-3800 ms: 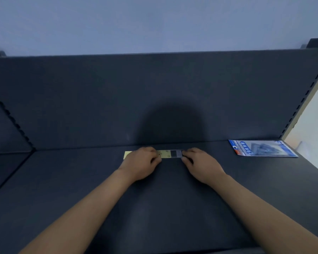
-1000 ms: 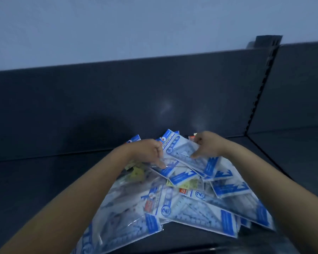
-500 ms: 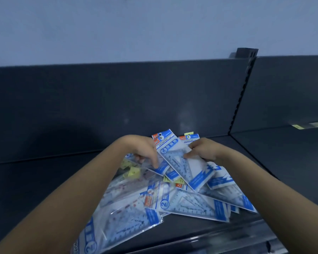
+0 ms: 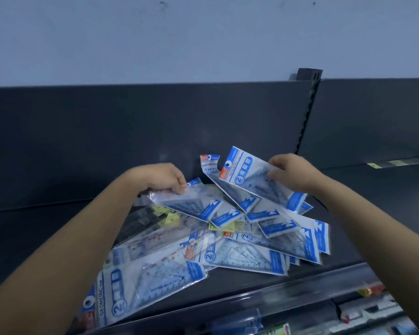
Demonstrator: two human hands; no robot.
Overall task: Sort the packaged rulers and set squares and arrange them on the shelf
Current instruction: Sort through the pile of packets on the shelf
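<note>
1. My right hand [image 4: 293, 174] is over the far right side of the pile [image 4: 240, 252]. Its fingers [image 4: 275, 163] are clamped on the raised packet [image 4: 252, 180].
2. The raised packet is a set-square pack, tilted, with its header end up. Its low end is down at the pile; I can't tell if it touches.
3. My left hand [image 4: 162, 176] is at the pile's far left side. Its fingers [image 4: 182, 184] are curled down over the edge of the flat packet [image 4: 191, 204], gripping it on top of the pile.
4. The pile is blue-and-clear packaged set squares, overlapping, lying on the dark shelf [image 4: 46, 233].
5. Yellow-tagged packs [image 4: 169, 217] sit in the pile's middle, mostly buried.
6. A second tilted packet [image 4: 211, 163] is at the pile's far edge, just behind the raised packet.
7. The GEOMETRIC packet [image 4: 143, 286] at the pile's near left reaches the shelf's front lip.
</note>
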